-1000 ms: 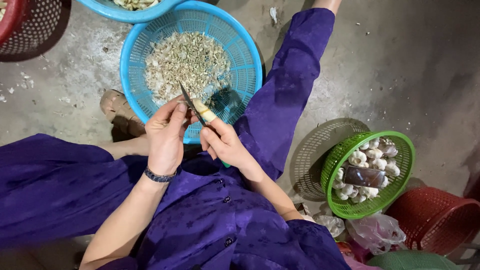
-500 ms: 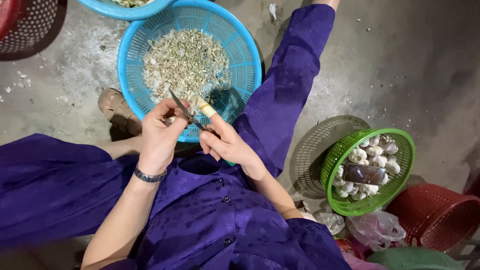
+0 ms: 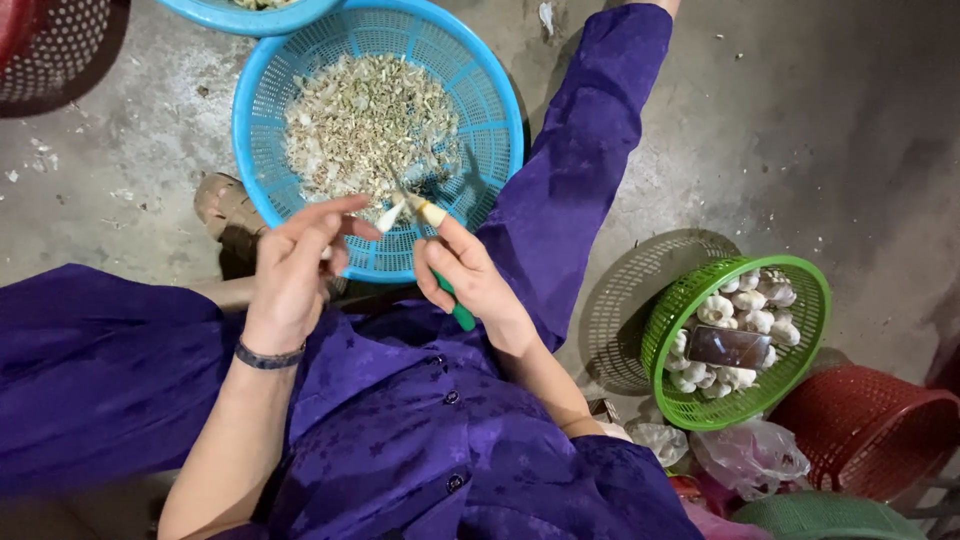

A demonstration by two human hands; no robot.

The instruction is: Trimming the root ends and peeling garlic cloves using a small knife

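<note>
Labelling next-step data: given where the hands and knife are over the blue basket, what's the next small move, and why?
Probably draw the knife in the right hand another short stroke across the pale clove pinched by the left hand. Blade and clove meet right above the blue basket of trimmings, so scraps would drop in.

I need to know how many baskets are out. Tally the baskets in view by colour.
Blue baskets: 2, the big one holding peelings and one at the top edge
Red baskets: 2
Green baskets: 2
Total: 6
</note>
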